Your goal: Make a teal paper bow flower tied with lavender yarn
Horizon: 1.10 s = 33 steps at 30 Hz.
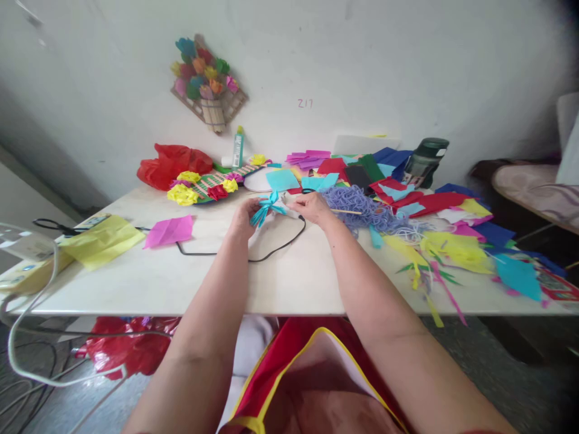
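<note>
Bunched blue crepe paper shaped like a flower (pixel 270 208) is pinched in the fingers of my left hand (pixel 246 217), above the white table (pixel 289 289). Just to its right, my right hand (pixel 315 208) is closed, its fingertips by a small pale item too blurred to name. A thin wooden stick (pixel 347 211) sticks out past the right hand; whether it is held or lies behind, I cannot tell. A black cord (pixel 275 254) loops along the table and ends below my right hand.
Purple yarn (pixel 362 202) and colored paper sheets (pixel 456 250) cover the right side, near a dark bottle (pixel 425 161). At left are a magenta sheet (pixel 169 232), a yellow sheet (pixel 103 241) and a power strip (pixel 31 274). Behind lies a flower-decorated panel (pixel 212 182).
</note>
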Available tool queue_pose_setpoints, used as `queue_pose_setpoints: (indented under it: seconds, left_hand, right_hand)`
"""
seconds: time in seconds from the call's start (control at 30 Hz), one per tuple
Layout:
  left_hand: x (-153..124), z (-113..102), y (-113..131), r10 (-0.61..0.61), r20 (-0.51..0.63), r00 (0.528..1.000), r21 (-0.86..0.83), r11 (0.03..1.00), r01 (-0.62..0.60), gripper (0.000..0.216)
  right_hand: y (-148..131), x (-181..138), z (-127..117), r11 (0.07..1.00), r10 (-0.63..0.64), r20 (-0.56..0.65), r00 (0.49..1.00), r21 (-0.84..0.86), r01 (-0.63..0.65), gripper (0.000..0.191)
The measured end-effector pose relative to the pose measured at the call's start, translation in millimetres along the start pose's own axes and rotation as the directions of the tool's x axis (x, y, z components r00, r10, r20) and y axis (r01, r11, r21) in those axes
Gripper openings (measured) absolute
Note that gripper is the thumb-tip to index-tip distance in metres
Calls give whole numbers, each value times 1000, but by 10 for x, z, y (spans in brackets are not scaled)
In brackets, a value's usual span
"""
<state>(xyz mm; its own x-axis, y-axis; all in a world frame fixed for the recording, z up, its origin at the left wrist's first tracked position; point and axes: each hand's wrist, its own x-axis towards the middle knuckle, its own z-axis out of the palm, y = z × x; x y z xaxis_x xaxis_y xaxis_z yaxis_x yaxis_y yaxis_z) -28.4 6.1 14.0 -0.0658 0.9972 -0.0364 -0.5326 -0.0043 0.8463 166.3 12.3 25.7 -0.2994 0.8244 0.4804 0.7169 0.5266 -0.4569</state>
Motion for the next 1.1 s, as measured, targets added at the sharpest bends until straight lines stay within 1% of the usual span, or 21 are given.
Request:
queue_pose_setpoints:
  seconds: [0.13, 0.27, 0.33, 0.47, 0.57, 0.63, 0.73, 0.83, 0.9, 1.0, 1.1]
  left_hand:
    - [9, -8, -7, -3, 5, 1000, 10, 1000, 3, 11]
    - [14, -15, -13, 7, 24, 1000, 25, 1000, -8, 12]
    - [21, -18, -17, 10, 30, 999, 33, 999, -11, 12]
    - [40, -32, -30, 11, 38, 999, 39, 999, -12, 13]
    - [51, -51, -41, 10, 42, 999, 50, 999, -12, 13]
    - [56, -59, -46, 6, 38, 999, 53, 999, -8, 13]
    - [53, -55, -45, 4, 35, 999, 47, 999, -5, 14]
    - [38, -36, -37, 4, 28, 1000, 42, 999, -5, 13]
    - [26, -25, -33, -1, 19, 1000, 46, 999, 0, 13]
    - [16, -21, -34, -11, 24, 1000, 67, 998, 9, 12]
    - [24, -33, -47, -13, 41, 999, 75, 997, 10, 10]
  right_hand:
    - [2, 0, 16, 1000, 7, -30, 1000, 15, -7, 39]
    - [2, 10, 44, 996, 25, -59, 998, 86, -20, 44]
    - [-4, 21, 48, 988, 22, -86, 996, 152, -8, 42]
    - [-29, 53, 23, 961, 13, -180, 983, 274, 37, 29]
    - [-52, 78, -8, 948, 22, -271, 962, 312, 67, 29]
    - [-49, 91, -10, 950, 31, -293, 956, 307, 63, 30]
    - [-15, 95, 24, 980, 26, -239, 971, 198, 23, 27]
    - [3, 64, 52, 1000, 23, -133, 991, -6, -24, 28]
    - [-17, 31, 39, 987, 71, -96, 993, -138, -84, 32]
    - [-84, -9, -20, 950, 123, -135, 983, -271, -156, 34]
    - [-150, -13, -76, 946, 120, -173, 978, -278, -165, 31]
